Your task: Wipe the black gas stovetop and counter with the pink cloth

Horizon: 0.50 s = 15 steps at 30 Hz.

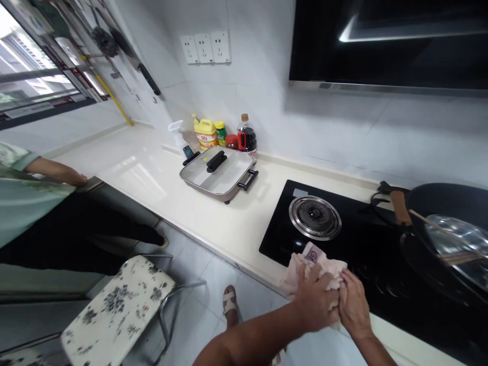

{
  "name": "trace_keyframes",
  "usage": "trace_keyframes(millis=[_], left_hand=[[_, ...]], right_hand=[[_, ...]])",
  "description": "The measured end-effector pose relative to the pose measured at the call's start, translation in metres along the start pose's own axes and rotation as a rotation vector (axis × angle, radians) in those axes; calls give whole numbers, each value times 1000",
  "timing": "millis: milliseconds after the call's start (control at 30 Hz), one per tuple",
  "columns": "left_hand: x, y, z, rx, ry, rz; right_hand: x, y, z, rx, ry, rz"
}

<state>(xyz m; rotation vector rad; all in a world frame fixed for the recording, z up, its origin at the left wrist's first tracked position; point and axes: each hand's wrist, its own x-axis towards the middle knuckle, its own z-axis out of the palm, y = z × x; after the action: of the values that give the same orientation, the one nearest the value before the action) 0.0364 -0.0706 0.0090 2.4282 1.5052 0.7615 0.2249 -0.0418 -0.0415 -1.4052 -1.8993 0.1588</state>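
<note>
A crumpled pale pink cloth (331, 265) with a purple printed patch is bunched over the front edge of the black glass cooktop (274, 231). My left hand (314, 297) presses on it from above, its fingers curled into the folds. Close beside, my right hand (354, 302) grips the cloth's right side, fingertips against the fabric. Behind the cloth, the cooktop's left burner (315, 216) has a shiny metal ring. The cloth's underside is hidden.
A dark wok (438, 203) with a wooden handle stands on the cooktop's right. Left, a lidded electric pan (232, 165) sits before several bottles. A patterned stool (118, 310) stands on the floor, near another person's arm (57, 170). A range hood (389, 46) hangs above.
</note>
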Motion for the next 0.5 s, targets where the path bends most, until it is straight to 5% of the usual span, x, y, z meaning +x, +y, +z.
trace_keyframes(millis=[100,200,500], left_hand=[[-13,-5,-3,-27,-17,27],[-27,-34,-27,-34,-23,-125],[-48,-186,-150,174,-6,-800]], right_hand=[[-1,2,-1,-24,-9,-18],[-1,1,-2,-81,6,-69],[-1,-2,-6,-208,-87,-89]])
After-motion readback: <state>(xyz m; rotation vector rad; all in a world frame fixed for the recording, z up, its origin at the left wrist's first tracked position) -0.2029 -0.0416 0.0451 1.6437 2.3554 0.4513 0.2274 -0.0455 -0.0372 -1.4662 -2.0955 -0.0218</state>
